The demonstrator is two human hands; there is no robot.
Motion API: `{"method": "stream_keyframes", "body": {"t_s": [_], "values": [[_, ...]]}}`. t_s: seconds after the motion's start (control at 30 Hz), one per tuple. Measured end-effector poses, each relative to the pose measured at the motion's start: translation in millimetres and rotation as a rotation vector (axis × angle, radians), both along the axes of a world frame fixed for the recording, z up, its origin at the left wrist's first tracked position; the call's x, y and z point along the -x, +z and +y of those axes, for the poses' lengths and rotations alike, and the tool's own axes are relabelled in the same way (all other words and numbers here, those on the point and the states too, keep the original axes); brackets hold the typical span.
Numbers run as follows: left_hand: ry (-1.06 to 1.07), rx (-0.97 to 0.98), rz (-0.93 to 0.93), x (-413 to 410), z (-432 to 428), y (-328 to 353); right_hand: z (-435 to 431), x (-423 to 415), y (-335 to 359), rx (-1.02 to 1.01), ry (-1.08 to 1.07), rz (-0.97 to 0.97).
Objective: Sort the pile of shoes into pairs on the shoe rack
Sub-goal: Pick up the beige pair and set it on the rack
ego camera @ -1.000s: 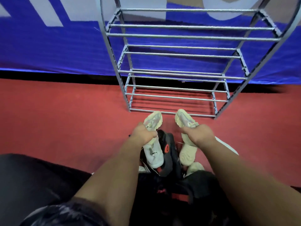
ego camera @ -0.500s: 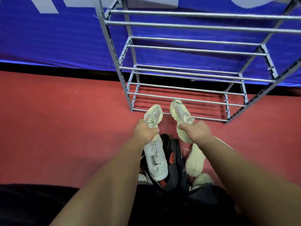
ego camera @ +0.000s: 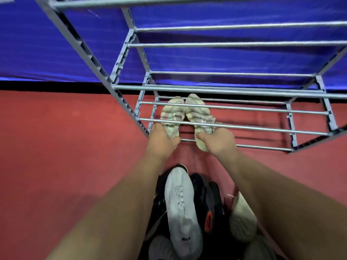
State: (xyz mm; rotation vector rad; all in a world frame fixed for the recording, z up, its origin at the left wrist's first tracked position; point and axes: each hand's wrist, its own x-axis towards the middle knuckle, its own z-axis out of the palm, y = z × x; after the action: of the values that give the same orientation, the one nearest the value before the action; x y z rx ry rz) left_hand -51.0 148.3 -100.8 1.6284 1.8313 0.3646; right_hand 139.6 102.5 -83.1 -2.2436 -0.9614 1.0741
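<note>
We find the grey shoe rack (ego camera: 244, 127) standing on the red floor (ego camera: 65, 156) against a blue banner (ego camera: 56, 53). On its lowest tier only the left end, close to the left upright, is taken; bare rails run free to the right. Rails of the tier above cross over that spot, leaving a low gap. There the striped left shoe (ego camera: 171, 112) and right shoe (ego camera: 197, 113) lie side by side, touching, toes toward the banner, heels overhanging the front rail. The left hand (ego camera: 161, 139) grips the left heel and the right hand (ego camera: 219, 141) the right heel, fingers curled round each. Between the forearms, well apart from the rack, a white-soled shoe (ego camera: 181, 209), sole up, a black shoe (ego camera: 206, 199) and a cream shoe (ego camera: 242, 220) lie heaped.
</note>
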Motion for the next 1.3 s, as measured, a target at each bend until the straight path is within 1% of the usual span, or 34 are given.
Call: {"method": "stream_keyframes", "body": {"t_s": [0.07, 0.13, 0.2, 0.27, 0.33, 0.43, 0.5, 0.6, 0.63, 0.7, 0.8, 0.87, 0.93, 1.07, 1.17, 1.23, 1.3], "values": [[0.024, 0.001, 0.032, 2.7, 14.7, -18.9, 14.3, 4.2, -8.4, -0.029, -0.034, 0.028], [0.008, -0.016, 0.063, 5.7, 21.5, -33.9, 29.0, 8.4, -17.2, -0.038, 0.014, -0.030], [-0.028, -0.025, 0.067, 7.4, 23.8, -37.5, 41.9, 11.9, -28.4, 0.005, 0.082, -0.064], [-0.051, -0.032, 0.058, 10.7, 28.8, -44.4, 50.5, 16.4, -39.6, 0.042, 0.070, -0.030], [-0.057, -0.047, 0.022, 10.3, 34.1, -48.0, 58.6, 18.7, -52.1, 0.042, 0.057, -0.044], [0.003, -0.066, -0.113, 3.8, 39.6, -49.6, 60.0, 22.1, -64.9, 0.015, 0.040, -0.078], [0.026, -0.069, -0.154, 0.9, 42.2, -51.4, 52.0, 23.7, -58.6, -0.026, 0.127, -0.126], [0.041, -0.073, -0.177, 1.6, 42.5, -55.0, 42.2, 22.8, -55.4, 0.042, 0.406, -0.272], [0.043, -0.073, -0.174, 2.3, 41.7, -55.6, 40.6, 21.3, -58.2, 0.047, 0.448, -0.302], [0.038, -0.056, -0.131, 3.6, 40.3, -56.4, 38.0, 20.3, -63.2, 0.020, 0.451, -0.276], [0.050, 0.026, -0.036, 7.2, 42.4, -59.2, 35.7, 16.8, -67.7, -0.067, 0.348, -0.156], [0.053, 0.086, 0.032, 8.7, 41.2, -58.5, 35.4, 13.2, -71.9, -0.091, 0.362, -0.165], [0.040, 0.087, 0.073, 7.6, 33.0, -57.1, 34.0, 10.8, -68.9, -0.091, 0.385, -0.171], [0.097, -0.017, 0.011, 11.1, 12.8, -62.6, 33.8, 11.7, -80.6, -0.071, 0.415, -0.148], [0.120, -0.053, -0.040, 14.0, 7.1, -64.1, 37.3, 12.6, -82.8, -0.054, 0.431, -0.152], [0.098, -0.053, -0.028, 15.8, 6.2, -64.5, 37.7, 11.1, -80.4, -0.011, 0.475, -0.171], [0.078, -0.044, -0.012, 18.6, 5.7, -62.5, 35.3, 8.9, -75.9, -0.018, 0.508, -0.149]]}}
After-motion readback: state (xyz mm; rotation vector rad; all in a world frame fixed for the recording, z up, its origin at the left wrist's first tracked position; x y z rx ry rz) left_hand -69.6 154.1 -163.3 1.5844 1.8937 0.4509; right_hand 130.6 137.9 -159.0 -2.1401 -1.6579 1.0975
